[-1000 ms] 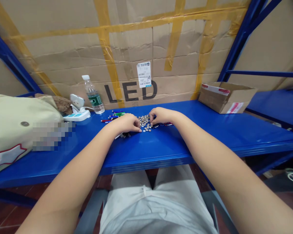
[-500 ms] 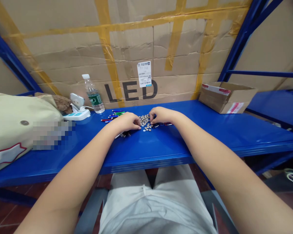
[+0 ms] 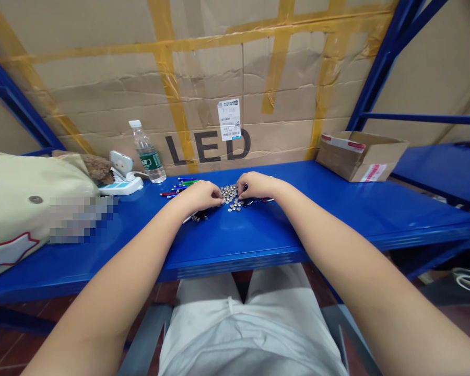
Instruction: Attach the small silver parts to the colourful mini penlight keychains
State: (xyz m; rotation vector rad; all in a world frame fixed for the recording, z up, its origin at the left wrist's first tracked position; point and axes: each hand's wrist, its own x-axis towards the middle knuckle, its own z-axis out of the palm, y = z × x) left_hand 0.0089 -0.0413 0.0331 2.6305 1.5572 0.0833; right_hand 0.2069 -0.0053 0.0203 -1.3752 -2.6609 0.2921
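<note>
A small heap of shiny round button cells (image 3: 231, 197) lies on the blue shelf (image 3: 258, 235) straight ahead. My left hand (image 3: 199, 195) rests at the heap's left edge, fingers curled and pinched at the cells. My right hand (image 3: 256, 185) sits at the heap's right edge with its fingers bent down in a pinch; what it grips is too small to make out. Several small coloured pen-like sticks (image 3: 180, 186) lie just beyond my left hand. Dark small parts (image 3: 199, 215) lie under my left wrist.
A water bottle (image 3: 147, 153) and a white power strip with a charger (image 3: 122, 177) stand at the back left. A cream bag (image 3: 19, 203) fills the left end. An open cardboard box (image 3: 362, 155) sits at the back right. A large taped "LED" carton (image 3: 219, 94) backs the shelf.
My left hand has edged slightly forward into the heap's left side. The right hand has stayed almost still. The view has shifted a little.
</note>
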